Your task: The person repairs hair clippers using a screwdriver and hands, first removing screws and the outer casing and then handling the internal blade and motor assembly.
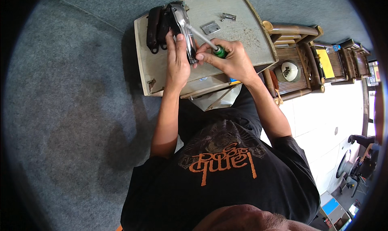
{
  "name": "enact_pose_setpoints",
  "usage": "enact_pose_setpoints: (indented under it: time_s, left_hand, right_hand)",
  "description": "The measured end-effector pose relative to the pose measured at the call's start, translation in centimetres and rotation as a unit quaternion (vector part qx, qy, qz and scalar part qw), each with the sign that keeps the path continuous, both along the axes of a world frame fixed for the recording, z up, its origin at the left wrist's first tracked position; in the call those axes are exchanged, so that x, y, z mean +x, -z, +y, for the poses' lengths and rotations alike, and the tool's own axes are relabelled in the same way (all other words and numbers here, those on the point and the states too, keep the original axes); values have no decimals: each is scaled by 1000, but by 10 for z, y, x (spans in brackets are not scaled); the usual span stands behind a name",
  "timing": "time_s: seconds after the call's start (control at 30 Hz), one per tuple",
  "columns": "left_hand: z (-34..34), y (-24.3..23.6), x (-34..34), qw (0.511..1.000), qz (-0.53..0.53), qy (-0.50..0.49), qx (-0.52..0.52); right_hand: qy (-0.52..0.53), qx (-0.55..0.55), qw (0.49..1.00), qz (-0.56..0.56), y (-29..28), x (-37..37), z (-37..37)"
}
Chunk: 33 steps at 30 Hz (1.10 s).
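On the pale wooden top (246,49), my left hand (178,59) is wrapped round a silver-and-black hair clipper (180,17) along its left side. My right hand (228,63) grips a green-handled screwdriver (219,51), whose long pale shaft slants up to the clipper's body. Its thumb and fingertips are at the clipper's lower end. Black clipper-like casings (154,29) lie left of the clipper. A flat metal blade plate (210,27) and a smaller metal piece (228,17) lie to the right.
Bamboo chairs (291,28) stand to the right, one bearing a cap (290,71), another a yellow sheet (325,63). Grey carpet-like surface (72,89) spans the left. Assorted items (345,166) crowd the far lower right.
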State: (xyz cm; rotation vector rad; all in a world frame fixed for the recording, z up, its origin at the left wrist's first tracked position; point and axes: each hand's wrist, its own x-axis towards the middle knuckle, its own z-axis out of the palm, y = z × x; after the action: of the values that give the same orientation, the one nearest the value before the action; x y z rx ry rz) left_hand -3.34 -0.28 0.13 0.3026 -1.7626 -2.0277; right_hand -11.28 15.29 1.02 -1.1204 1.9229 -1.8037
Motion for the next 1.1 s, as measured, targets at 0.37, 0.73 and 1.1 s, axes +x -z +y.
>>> enact_pose_setpoints:
  time_s: [0.37, 0.73, 1.1]
  left_hand:
    - [1, 4, -3, 999, 21, -16, -19]
    - [0, 9, -3, 996, 17, -31, -81]
    - [3, 1, 0, 999, -2, -14, -44]
  right_hand:
    - [10, 40, 990, 134, 2, 4, -2]
    - [21, 53, 983, 172, 3, 5, -2]
    - [17, 50, 986, 156, -5, 7, 0]
